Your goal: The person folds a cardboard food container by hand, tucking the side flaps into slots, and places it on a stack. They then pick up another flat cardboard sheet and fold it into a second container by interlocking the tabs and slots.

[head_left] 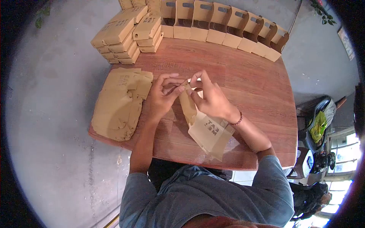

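Observation:
A partly folded cardboard box (207, 131) with "EAT ME!" printed on it lies at a slant over the middle of the wooden table. My left hand (164, 93) pinches the far end of its narrow side panel between thumb and fingers. From the other side, my right hand (211, 97) grips the same end, its fingertips close to the left thumb. The printed lid panel stretches toward my body, under my right wrist. Exactly how the flaps meet between my fingertips is hidden.
Left of my hands lies a stack of flat cardboard blanks (116, 110). Folded boxes (118, 32) are piled at the back left. Several open cardboard carriers with handle holes (218, 28) line the far edge. A chair with bags (319, 125) stands beyond the right edge.

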Available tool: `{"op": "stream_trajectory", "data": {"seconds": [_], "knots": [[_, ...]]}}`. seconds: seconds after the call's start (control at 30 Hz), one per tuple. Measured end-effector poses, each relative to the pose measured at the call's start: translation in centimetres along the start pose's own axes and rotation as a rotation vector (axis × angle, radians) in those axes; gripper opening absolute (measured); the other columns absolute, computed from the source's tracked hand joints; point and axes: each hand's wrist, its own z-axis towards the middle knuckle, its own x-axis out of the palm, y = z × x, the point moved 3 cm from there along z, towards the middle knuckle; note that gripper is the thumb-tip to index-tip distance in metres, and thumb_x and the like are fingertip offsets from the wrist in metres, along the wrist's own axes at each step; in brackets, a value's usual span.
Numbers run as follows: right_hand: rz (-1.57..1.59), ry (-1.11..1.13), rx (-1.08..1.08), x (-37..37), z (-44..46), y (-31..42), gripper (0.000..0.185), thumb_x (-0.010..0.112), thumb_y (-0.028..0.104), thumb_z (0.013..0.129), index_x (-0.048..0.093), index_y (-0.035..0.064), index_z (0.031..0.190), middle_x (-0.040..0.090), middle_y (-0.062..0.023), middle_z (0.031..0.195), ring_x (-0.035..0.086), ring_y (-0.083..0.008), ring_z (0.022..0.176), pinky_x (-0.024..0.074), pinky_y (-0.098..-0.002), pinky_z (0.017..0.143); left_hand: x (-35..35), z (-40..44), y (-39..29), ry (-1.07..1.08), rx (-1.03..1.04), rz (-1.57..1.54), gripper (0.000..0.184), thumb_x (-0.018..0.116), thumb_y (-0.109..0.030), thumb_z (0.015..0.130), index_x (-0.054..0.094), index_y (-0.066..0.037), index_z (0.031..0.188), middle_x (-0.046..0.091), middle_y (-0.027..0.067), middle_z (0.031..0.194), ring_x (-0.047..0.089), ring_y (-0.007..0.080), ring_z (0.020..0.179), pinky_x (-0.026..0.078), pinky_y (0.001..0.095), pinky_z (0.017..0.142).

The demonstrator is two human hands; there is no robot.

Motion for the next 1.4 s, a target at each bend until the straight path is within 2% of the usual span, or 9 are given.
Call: {"op": "stream_trajectory", "data": {"seconds": [0.03,0.13,0.33,0.87,0.97,1.17,1.27,1.33,1.4], "knots": [[-0.102,0.004,-0.098,0.1,-0.2,0.4,0.033,0.06,0.001,0.084,0.04,0.0006,0.111,0.06,-0.0219,0.071,0.065,-0.0403,0.069,0.0492,-0.0457,0.059,-0.3,0.1,0.5,0.07,-0.061,0.024,0.038,0.076,-0.002,0.084,0.056,-0.001,0.116,0.068,0.0095,0.105,0.063,0.0161,0.105,0.05,0.0327,0.094],[-0.216,0.13,-0.053,0.1,-0.6,1.2,0.033,0.057,-0.006,0.084,0.04,0.0008,0.112,0.062,-0.0243,0.082,0.066,-0.0439,0.079,0.0529,-0.0455,0.064,-0.8,0.2,1.5,0.12,-0.078,0.004,0.038,0.076,0.001,0.082,0.056,-0.003,0.115,0.067,0.0073,0.104,0.063,0.0157,0.102,0.051,0.034,0.094],[-0.359,0.177,-0.021,0.1,-0.8,1.3,0.032,0.057,-0.004,0.084,0.041,0.0033,0.111,0.062,-0.0264,0.08,0.063,-0.0465,0.074,0.0494,-0.0502,0.062,-0.7,0.0,2.4,0.14,-0.016,-0.062,0.028,0.073,0.005,0.082,0.054,-0.005,0.101,0.064,0.0071,0.102,0.063,0.0164,0.099,0.051,0.0345,0.094],[-0.261,0.213,-0.022,0.4,-0.2,0.0,0.032,0.057,-0.003,0.088,0.04,0.004,0.113,0.067,-0.0235,0.083,0.067,-0.0435,0.077,0.052,-0.0483,0.064,0.0,-0.1,2.0,0.101,-0.016,-0.013,0.027,0.072,0.0,0.088,0.046,-0.007,0.093,0.058,0.0028,0.094,0.06,0.0117,0.094,0.051,0.0295,0.085],[-0.145,0.058,-0.138,0.4,-0.1,0.1,0.039,0.061,0.005,0.086,0.039,0.0035,0.119,0.064,-0.0226,0.071,0.067,-0.0422,0.072,0.0509,-0.0495,0.065,-0.3,0.1,2.5,0.078,-0.011,-0.163,0.031,0.072,0.0,0.087,0.043,-0.009,0.087,0.058,0.0028,0.091,0.06,0.011,0.091,0.05,0.0284,0.082],[-0.267,0.243,-0.022,-1.2,0.4,-0.1,0.017,0.066,0.016,0.091,0.062,0.0022,0.099,0.068,-0.0177,0.072,0.068,-0.033,0.067,0.0516,-0.0401,0.063,-1.8,0.4,1.7,-0.003,0.139,-0.122,0.032,0.071,0.004,0.085,0.043,-0.01,0.09,0.062,0.0058,0.095,0.061,0.0125,0.089,0.051,0.0296,0.083],[-0.253,0.281,0.083,-1.5,0.7,0.0,0.016,0.067,0.018,0.091,0.067,0.0029,0.087,0.069,-0.0108,0.071,0.065,-0.0208,0.06,0.0517,-0.0333,0.057,-0.9,0.3,1.2,-0.005,0.065,-0.099,0.024,0.068,0.005,0.087,0.05,-0.007,0.096,0.062,0.0115,0.107,0.061,0.0174,0.102,0.049,0.0316,0.093],[0.006,0.237,0.305,-2.0,1.0,-0.6,0.015,0.067,0.017,0.091,0.067,0.0022,0.092,0.066,-0.0032,0.071,0.061,-0.0103,0.06,0.0511,-0.0265,0.052,0.1,0.1,-0.8,-0.06,0.437,0.18,0.029,0.072,-0.003,0.083,0.055,-0.005,0.106,0.06,0.0158,0.123,0.054,0.0272,0.123,0.041,0.0405,0.107],[0.167,0.197,0.385,-2.6,1.7,-1.4,0.014,0.066,0.015,0.091,0.067,0.0012,0.093,0.064,-0.0013,0.072,0.061,-0.0086,0.061,0.0509,-0.0243,0.051,0.1,-0.3,-2.6,0.068,0.547,0.424,0.036,0.075,-0.009,0.08,0.056,-0.005,0.11,0.058,0.0154,0.129,0.047,0.0308,0.13,0.035,0.045,0.111]]}}
